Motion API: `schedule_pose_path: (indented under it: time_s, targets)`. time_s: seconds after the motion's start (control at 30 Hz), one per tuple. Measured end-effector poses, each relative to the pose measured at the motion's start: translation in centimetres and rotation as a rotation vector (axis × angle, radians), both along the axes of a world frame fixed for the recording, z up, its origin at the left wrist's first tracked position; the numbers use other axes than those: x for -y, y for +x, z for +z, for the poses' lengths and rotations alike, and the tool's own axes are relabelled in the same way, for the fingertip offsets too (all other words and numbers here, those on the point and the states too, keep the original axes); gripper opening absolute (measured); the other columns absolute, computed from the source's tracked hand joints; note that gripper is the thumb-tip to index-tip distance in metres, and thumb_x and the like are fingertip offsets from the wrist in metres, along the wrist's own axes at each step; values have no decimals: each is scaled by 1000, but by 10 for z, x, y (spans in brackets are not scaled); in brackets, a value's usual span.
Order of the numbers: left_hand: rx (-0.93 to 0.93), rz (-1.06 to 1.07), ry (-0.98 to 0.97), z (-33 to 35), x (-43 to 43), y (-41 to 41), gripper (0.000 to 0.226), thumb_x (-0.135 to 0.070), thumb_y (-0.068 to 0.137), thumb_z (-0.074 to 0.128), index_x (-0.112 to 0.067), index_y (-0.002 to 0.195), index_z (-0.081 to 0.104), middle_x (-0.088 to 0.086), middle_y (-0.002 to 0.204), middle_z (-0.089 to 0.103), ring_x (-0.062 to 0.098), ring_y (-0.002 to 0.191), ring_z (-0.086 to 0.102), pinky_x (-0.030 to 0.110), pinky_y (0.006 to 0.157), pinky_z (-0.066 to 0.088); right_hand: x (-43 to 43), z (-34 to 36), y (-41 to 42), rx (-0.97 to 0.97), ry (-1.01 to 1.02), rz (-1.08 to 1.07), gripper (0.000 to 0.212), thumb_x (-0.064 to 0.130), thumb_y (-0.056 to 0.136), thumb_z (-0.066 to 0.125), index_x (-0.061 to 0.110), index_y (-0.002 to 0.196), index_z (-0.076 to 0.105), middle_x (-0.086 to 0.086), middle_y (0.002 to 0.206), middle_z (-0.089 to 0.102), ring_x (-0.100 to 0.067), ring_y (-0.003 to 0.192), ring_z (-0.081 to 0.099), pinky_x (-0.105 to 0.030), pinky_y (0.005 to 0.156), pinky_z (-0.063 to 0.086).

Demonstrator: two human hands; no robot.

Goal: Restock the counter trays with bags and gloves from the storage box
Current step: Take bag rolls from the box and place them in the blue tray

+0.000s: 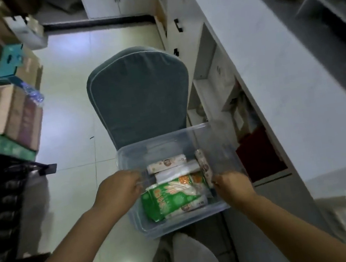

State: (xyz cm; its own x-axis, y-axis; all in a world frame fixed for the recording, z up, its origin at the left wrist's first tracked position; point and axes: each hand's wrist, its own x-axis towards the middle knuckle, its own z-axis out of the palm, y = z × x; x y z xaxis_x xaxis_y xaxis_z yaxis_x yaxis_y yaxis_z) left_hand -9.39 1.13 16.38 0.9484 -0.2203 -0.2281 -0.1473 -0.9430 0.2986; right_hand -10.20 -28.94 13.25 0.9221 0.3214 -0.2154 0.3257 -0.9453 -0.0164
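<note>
Storage box [181,220], a clear, rectangular plastic tub without a lid, sits on the seat of a grey-blue upholstered chair [139,95] with a rounded, piped backrest; the seat itself is hidden beneath the tub. White counter [270,72] runs along the right, its open shelves holding dim items too blurred to identify. Cardboard cartons [16,117] are stacked at the left, cut off by the frame. Inside the box, a glossy green printed packet [166,198] lies toward the near edge, over white folded plastic bags [171,174] and beside flat white printed packs [166,162] near the far side and right wall; labels are illegible. Left hand [118,189] has its fingers curled over the box's left rim. Right hand [233,185] grips the right rim, fingertips hidden inside.
</note>
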Motion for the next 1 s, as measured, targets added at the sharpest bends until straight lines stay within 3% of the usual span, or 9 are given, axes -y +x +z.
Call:
schedule_pose_path:
  time_s: [0.13,0.2,0.33,0.4,0.43,0.53,0.63,0.73,1.0]
  targets:
    - [-45,87,38,-21,0,18,20,-28,87,53,-25,102,66,-3,97,68,18,88,61,28,64,46,14,-53,34,-243,37,-107,16,26,88,55,18,101,60,-6,94,70,-24,80,66,-29,62,49]
    - [-64,111,52,-33,6,30,19,-28,87,53,-26,101,65,-3,96,68,17,88,60,27,61,41,23,-79,49,-396,71,-256,20,24,93,45,18,108,56,-5,106,66,-24,93,63,-32,75,51]
    - [-123,169,46,-60,26,55,18,-29,88,54,-24,100,65,-2,97,68,19,88,61,28,64,44,36,-125,72,-704,435,-842,23,23,94,44,11,101,63,-14,108,66,-25,88,62,-23,71,46]
    - [-158,174,39,-76,36,65,18,-28,88,52,-22,100,65,-1,98,68,20,89,61,29,66,48,38,-149,77,-715,579,-1126,28,32,90,48,13,96,68,-9,96,69,-26,84,62,-28,76,49]
    - [-180,170,39,-84,40,69,18,-27,88,52,-22,99,65,0,99,68,20,89,61,31,68,49,39,-160,81,-710,563,-1170,31,37,89,46,16,95,69,-7,92,68,-26,83,62,-33,78,50]
    - [-245,139,39,-110,51,78,20,-26,88,51,-23,103,64,0,102,67,19,94,60,31,72,49,34,-196,92,-697,446,-1073,41,41,95,31,17,102,63,-11,107,64,-29,94,60,-39,88,49]
    - [-297,103,25,-136,58,82,27,-27,90,49,-24,114,62,-2,112,65,17,102,58,28,76,43,28,-230,95,-666,275,-865,32,22,95,40,7,121,51,-18,128,53,-32,113,54,-38,97,45]
    - [-349,72,30,-158,59,83,28,-28,91,48,-26,116,59,-2,116,64,18,106,57,28,79,43,21,-255,93,-608,185,-846,47,13,91,46,2,135,36,-20,138,42,-33,125,42,-41,101,40]
    - [-330,-51,-6,-197,58,89,22,-25,83,59,-23,103,67,3,99,70,26,94,63,29,72,46,15,-287,84,-589,-74,-788,64,29,90,54,2,140,22,-18,135,44,-33,115,53,-41,88,47]
